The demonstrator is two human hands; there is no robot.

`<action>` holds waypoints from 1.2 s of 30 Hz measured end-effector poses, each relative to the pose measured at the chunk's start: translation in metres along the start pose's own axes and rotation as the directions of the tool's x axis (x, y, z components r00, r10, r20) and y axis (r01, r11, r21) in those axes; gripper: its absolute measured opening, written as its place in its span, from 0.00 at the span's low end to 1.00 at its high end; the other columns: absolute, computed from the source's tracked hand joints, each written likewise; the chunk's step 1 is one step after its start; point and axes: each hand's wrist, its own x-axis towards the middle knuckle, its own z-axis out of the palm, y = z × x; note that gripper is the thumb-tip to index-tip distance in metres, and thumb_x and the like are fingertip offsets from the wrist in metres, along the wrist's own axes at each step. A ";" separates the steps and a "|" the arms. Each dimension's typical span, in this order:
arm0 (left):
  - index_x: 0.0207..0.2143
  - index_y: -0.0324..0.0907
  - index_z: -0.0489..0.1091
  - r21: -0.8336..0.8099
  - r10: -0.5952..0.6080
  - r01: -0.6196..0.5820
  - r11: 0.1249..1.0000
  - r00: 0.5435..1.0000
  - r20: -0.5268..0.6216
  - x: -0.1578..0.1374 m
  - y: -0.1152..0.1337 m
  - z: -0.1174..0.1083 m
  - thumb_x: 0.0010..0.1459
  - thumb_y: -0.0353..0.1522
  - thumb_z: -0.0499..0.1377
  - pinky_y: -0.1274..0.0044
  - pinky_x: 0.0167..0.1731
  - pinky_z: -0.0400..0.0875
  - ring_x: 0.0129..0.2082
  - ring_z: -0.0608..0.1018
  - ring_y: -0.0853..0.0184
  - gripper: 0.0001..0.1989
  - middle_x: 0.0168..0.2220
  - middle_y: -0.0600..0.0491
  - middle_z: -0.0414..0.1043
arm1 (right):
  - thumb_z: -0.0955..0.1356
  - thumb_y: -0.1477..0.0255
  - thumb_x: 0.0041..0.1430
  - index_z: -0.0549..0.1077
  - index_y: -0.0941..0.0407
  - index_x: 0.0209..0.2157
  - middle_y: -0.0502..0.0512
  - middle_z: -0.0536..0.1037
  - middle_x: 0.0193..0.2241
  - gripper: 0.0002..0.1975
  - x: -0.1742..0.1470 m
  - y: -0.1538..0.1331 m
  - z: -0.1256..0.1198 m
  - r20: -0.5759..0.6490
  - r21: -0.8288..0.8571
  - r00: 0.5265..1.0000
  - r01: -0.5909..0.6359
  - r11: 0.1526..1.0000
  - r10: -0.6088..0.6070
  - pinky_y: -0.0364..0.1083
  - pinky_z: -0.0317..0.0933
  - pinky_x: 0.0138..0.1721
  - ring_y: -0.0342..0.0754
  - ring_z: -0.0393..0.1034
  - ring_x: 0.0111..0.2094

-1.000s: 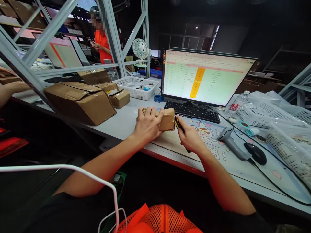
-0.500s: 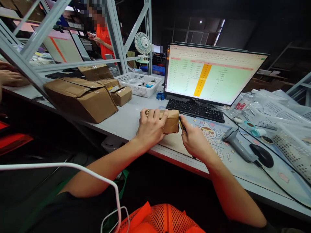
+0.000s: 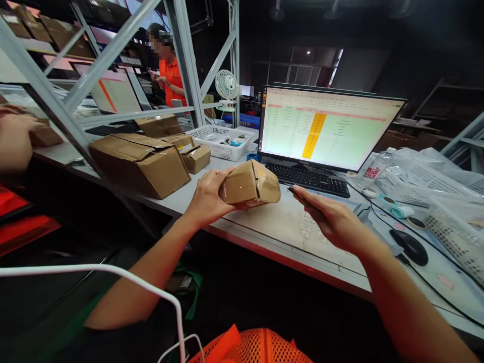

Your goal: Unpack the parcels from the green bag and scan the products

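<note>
My left hand (image 3: 207,197) grips a small brown cardboard box (image 3: 240,184) from its left side, holding it tilted just over the front part of the desk. A seam runs down the box's near edge, and its right end faces my other hand. To the right, apart from the box, my right hand (image 3: 328,214) is closed round a slim dark box cutter (image 3: 297,194), whose tip points left toward the box. Most of the cutter is hidden under the fingers.
Behind the box stand a black keyboard (image 3: 308,179) and a monitor (image 3: 325,128). Cardboard boxes (image 3: 143,161) and a white basket (image 3: 223,148) sit at left. A mouse (image 3: 409,247), tape rolls and plastic-covered baskets (image 3: 454,217) occupy the right. Another person (image 3: 172,78) stands beyond the metal frame.
The box has been turned and tilted, so its seam now shows. My right hand with the cutter has drawn away from it to the right. The left hand has shifted to the box's left side.
</note>
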 end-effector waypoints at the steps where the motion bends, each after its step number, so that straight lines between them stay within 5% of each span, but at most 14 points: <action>1: 0.70 0.48 0.64 -0.079 0.006 -0.006 0.997 1.000 -0.002 -0.002 -0.002 -0.002 0.50 0.48 0.77 0.60 0.58 0.71 0.55 0.77 0.50 0.49 0.56 0.44 0.73 | 0.60 0.71 0.78 0.58 0.44 0.76 0.58 0.81 0.53 0.29 0.008 0.002 -0.008 0.026 -0.035 0.998 0.057 0.998 -0.056 0.47 0.72 0.47 0.50 0.79 0.46; 6: 0.68 0.49 0.67 -0.328 -0.017 0.018 0.945 1.000 0.004 -0.010 0.006 0.002 0.48 0.50 0.78 0.65 0.56 0.75 0.55 0.78 0.52 0.48 0.58 0.46 0.74 | 0.60 0.75 0.77 0.60 0.42 0.75 0.54 0.79 0.45 0.30 0.047 -0.008 -0.023 0.153 -0.167 0.964 0.242 0.956 -0.217 0.40 0.62 0.33 0.43 0.72 0.33; 13: 0.65 0.44 0.69 -0.545 -0.094 0.130 0.828 0.991 0.094 -0.016 -0.007 0.016 0.44 0.51 0.79 0.64 0.58 0.76 0.55 0.80 0.51 0.50 0.57 0.44 0.75 | 0.62 0.76 0.72 0.59 0.39 0.75 0.53 0.81 0.46 0.35 0.053 0.006 -0.012 0.299 -0.139 0.939 0.217 0.966 -0.168 0.42 0.61 0.36 0.45 0.72 0.34; 19: 0.65 0.42 0.68 -0.571 -0.219 0.283 0.771 0.959 0.179 -0.020 -0.051 0.025 0.37 0.56 0.79 0.63 0.56 0.77 0.55 0.80 0.48 0.56 0.56 0.44 0.77 | 0.63 0.71 0.70 0.69 0.38 0.70 0.55 0.83 0.40 0.30 0.014 0.075 -0.009 0.317 -0.334 0.940 -0.013 0.943 0.126 0.46 0.60 0.33 0.49 0.72 0.30; 23: 0.63 0.41 0.68 -0.616 -0.264 0.338 0.711 0.941 0.212 -0.025 -0.084 0.048 0.37 0.60 0.77 0.61 0.55 0.78 0.55 0.80 0.45 0.56 0.54 0.41 0.79 | 0.60 0.71 0.71 0.71 0.39 0.69 0.60 0.82 0.36 0.29 -0.035 0.129 0.007 0.267 -0.564 0.832 -0.274 0.779 0.487 0.48 0.59 0.31 0.52 0.74 0.29; 26: 0.64 0.41 0.68 -0.665 -0.229 0.377 0.645 0.925 0.302 -0.025 -0.089 0.076 0.40 0.62 0.75 0.58 0.58 0.77 0.57 0.79 0.44 0.56 0.54 0.39 0.79 | 0.58 0.67 0.76 0.62 0.41 0.75 0.62 0.81 0.41 0.30 -0.063 0.150 0.034 0.208 -0.616 0.776 -0.369 0.696 0.595 0.49 0.63 0.32 0.57 0.77 0.35; 28: 0.65 0.41 0.68 -0.656 -0.165 0.375 0.655 0.918 0.360 -0.023 -0.085 0.093 0.44 0.62 0.73 0.57 0.59 0.76 0.58 0.79 0.45 0.53 0.54 0.38 0.79 | 0.59 0.66 0.76 0.65 0.44 0.74 0.64 0.81 0.45 0.28 -0.071 0.153 0.050 0.191 -0.612 0.790 -0.369 0.700 0.583 0.51 0.68 0.38 0.59 0.79 0.41; 31: 0.67 0.42 0.67 -0.608 -0.082 0.357 0.709 0.898 0.432 -0.015 -0.080 0.101 0.49 0.64 0.70 0.58 0.58 0.77 0.59 0.79 0.47 0.53 0.57 0.36 0.78 | 0.62 0.66 0.75 0.77 0.50 0.65 0.68 0.80 0.52 0.23 -0.061 0.142 0.057 0.071 -0.545 0.871 -0.374 0.750 0.487 0.58 0.70 0.51 0.63 0.77 0.51; 34: 0.74 0.43 0.56 -0.605 -0.084 0.321 0.729 0.919 0.386 0.002 -0.076 0.080 0.42 0.72 0.66 0.57 0.58 0.77 0.66 0.74 0.44 0.67 0.70 0.30 0.63 | 0.62 0.61 0.76 0.80 0.55 0.61 0.67 0.79 0.56 0.23 -0.022 0.117 0.045 -0.163 -0.240 0.927 -0.369 0.898 0.337 0.60 0.69 0.57 0.62 0.75 0.56; 36: 0.76 0.45 0.51 -0.620 -0.079 0.229 0.750 0.962 0.260 0.020 -0.065 0.056 0.44 0.75 0.60 0.56 0.62 0.73 0.71 0.67 0.43 0.68 0.76 0.30 0.50 | 0.64 0.58 0.76 0.79 0.55 0.62 0.64 0.78 0.59 0.24 0.014 0.098 0.037 -0.223 -0.002 0.944 -0.249 0.968 0.243 0.58 0.68 0.61 0.58 0.74 0.59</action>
